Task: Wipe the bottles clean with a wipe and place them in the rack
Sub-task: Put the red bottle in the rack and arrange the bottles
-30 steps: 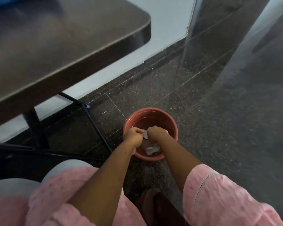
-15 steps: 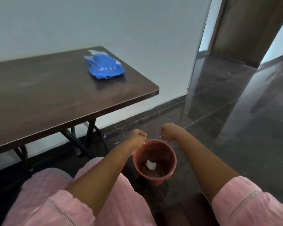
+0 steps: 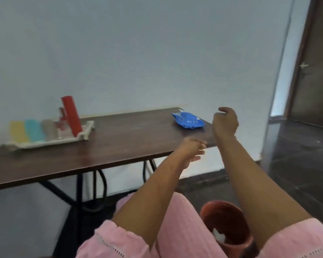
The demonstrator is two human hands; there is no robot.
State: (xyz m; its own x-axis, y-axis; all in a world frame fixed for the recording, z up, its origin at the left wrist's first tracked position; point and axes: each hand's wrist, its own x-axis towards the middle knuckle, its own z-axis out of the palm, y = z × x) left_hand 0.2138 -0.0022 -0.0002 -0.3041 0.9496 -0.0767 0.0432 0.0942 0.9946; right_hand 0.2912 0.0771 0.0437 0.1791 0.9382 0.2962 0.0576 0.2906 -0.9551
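A white rack [image 3: 83, 135] stands on the far left of the dark wooden table [image 3: 123, 146]. In it lie a yellow bottle [image 3: 17, 131], a teal bottle [image 3: 34, 130] and a clear bottle [image 3: 49, 129], with a red bottle [image 3: 71, 116] leaning upright at its right end. A blue wipes pack [image 3: 187, 121] lies near the table's right corner. My left hand [image 3: 192, 148] hovers at the table's front edge, fingers relaxed and empty. My right hand [image 3: 225, 121] is raised beside the pack, loosely curled, holding nothing.
A reddish-brown bucket [image 3: 229, 218] stands on the dark floor by my knees, with a crumpled used wipe [image 3: 219, 236] inside. Black metal table legs [image 3: 79, 192] run under the table. A brown door [image 3: 313, 71] is at the right.
Both hands let go of the wipe into the bucket and rose to table height. My view lifted from the floor to the table, bringing the rack into sight.
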